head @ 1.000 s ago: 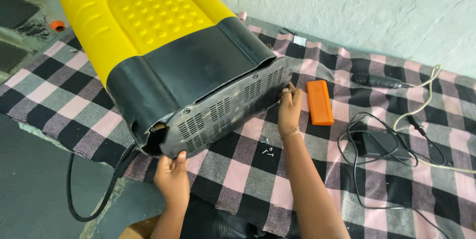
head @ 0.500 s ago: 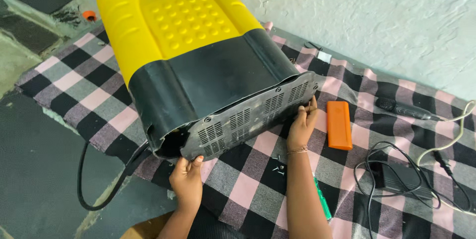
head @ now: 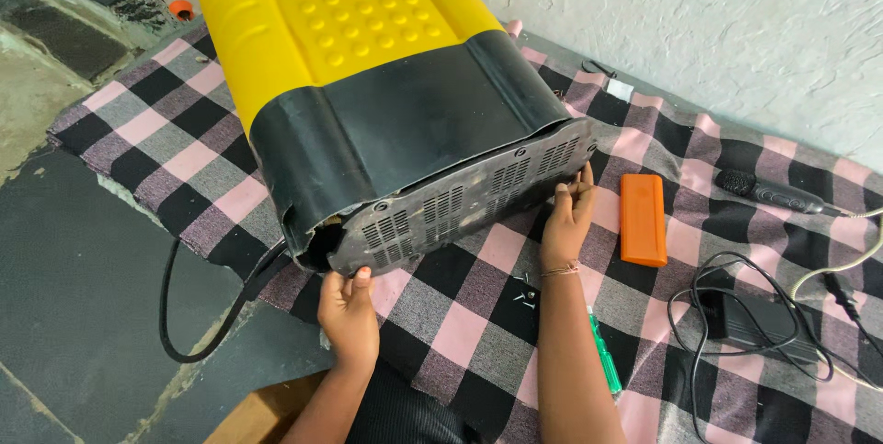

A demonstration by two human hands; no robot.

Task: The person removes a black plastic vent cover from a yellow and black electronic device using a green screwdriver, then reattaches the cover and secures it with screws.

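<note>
our left hand (head: 349, 315) pinches the near corner of the grey vented plastic base panel (head: 460, 214). our right hand (head: 567, 219) pinches its far end, so the panel's long axis runs between them.

One yellow-and-black machine (head: 386, 94), one orange block (head: 642, 219), one green screwdriver (head: 605, 361).

A white rough-plastered wall (head: 717, 30) is running along the top right, catching soft even daylight. Below it, a pink, grey and black checked cloth (head: 478, 315) is spreading across the ground. To the left, dark grey floor (head: 83, 315) is showing, cracked and patchy, with pale dusty concrete (head: 28, 103) further up. At the top left corner a dark mat (head: 64, 39) is lying, a small orange cap (head: 181, 10) sitting just beside it. At the bottom edge, a bit of brown wood (head: 262, 416) is peeking in.
</note>
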